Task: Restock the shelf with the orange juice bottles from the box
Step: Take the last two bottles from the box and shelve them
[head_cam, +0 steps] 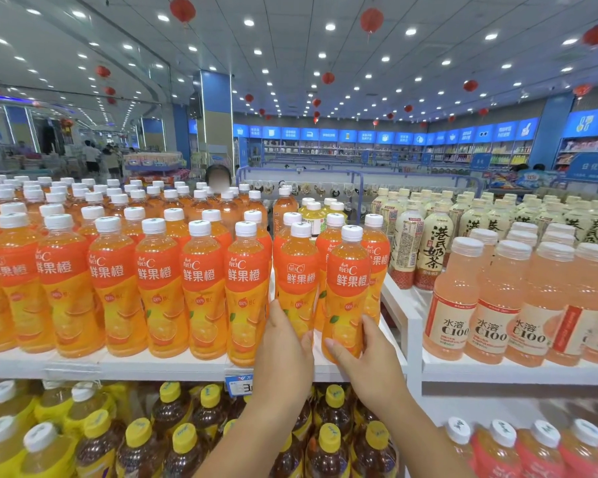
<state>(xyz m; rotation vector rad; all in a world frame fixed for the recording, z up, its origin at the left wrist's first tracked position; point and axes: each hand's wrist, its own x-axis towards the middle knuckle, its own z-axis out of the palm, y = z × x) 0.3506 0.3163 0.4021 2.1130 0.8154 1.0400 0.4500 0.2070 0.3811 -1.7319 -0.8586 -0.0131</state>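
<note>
Both grips are clamped on bottles. The left grip [283,343] wraps the lower part of one orange juice bottle [297,281], thumb on its left side. The right grip [361,353] curls round the base of a second orange juice bottle [349,281], thumb up its right side. Both bottles are upright at the front edge of the top shelf [135,369], at the right end of the orange section, just beside the white divider [408,326] (whether their bases rest on the shelf I cannot tell, since the grips cover them). This white shelf carries the orange juice rows [118,281], which fill it from the left edge to the rear, white caps all up. Past the divider, pale pink bottles [491,305] line the front edge of the next section, with cream milk tea bottles [435,250] behind them. On the shelf below stand yellow-capped tea bottles [187,439]. A blue price tag [238,384] hangs on the top shelf's front edge, just left of the left grip.
</note>
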